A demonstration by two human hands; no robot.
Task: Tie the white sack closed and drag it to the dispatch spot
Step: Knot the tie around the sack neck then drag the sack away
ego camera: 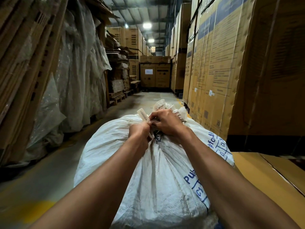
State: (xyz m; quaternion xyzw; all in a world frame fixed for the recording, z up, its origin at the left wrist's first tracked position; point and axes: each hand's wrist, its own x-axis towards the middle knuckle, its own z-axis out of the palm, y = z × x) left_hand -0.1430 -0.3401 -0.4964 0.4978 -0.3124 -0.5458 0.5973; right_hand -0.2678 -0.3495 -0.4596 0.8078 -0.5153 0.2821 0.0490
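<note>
Warehouse aisle w/ grey concrete floor (49, 171), yellow paint patch at lower left. Tall stacks of printed cartons (214, 63) on the right; print too small to read. Flattened cardboard & clear plastic sheeting (79, 63) lean on the left. More cartons at the aisle's far end, one w/ a pale label, not legible.

White sack (156, 171), woven, stands on the floor in the middle foreground, neck bunched at the top. Blue print on its right side, only partly readable: "PU…", "C1" in a ruled grid.

Both hands are together at the neck. Left hand (139, 129) pinches a white strap tie (144, 116) w/ tiny unreadable print. Right hand (166, 123) grips the gathered neck, touching the left. Yellow-brown carton (264, 176) lies flat just beside the sack, right.
</note>
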